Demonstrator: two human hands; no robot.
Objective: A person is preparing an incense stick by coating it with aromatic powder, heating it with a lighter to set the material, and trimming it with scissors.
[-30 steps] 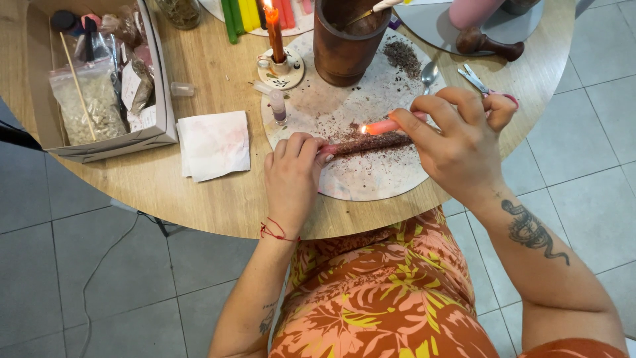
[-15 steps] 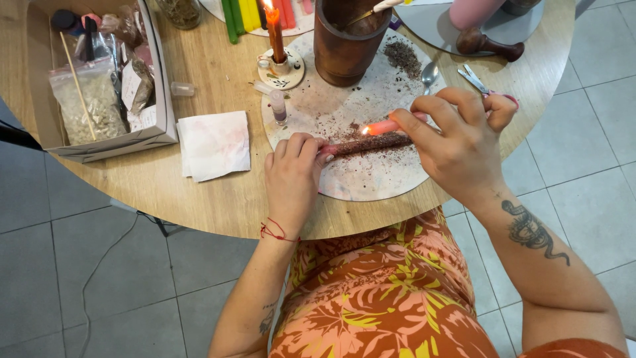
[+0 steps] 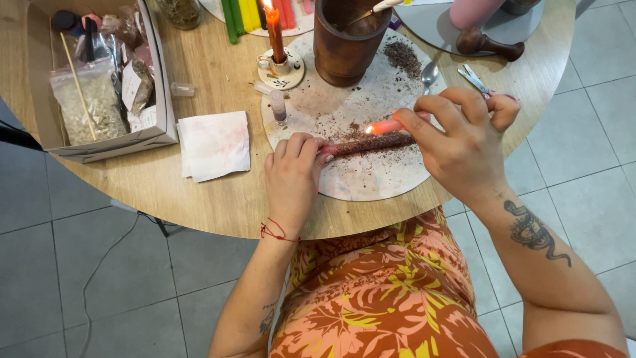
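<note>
Herb-coated candle (image 3: 371, 144) lies pinned by our left hand (image 3: 293, 174) at nine o'clock while our right hand (image 3: 457, 136) grips a lit taper (image 3: 387, 126) over it, mid-sealing, needing steady aim.

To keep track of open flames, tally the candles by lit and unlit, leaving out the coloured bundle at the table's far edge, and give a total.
Lit candles: 2, the holder candle and the pink candle in the right hand.
Unlit candles: 1, the herb-coated candle held by the left hand.
Total: 3.
</note>
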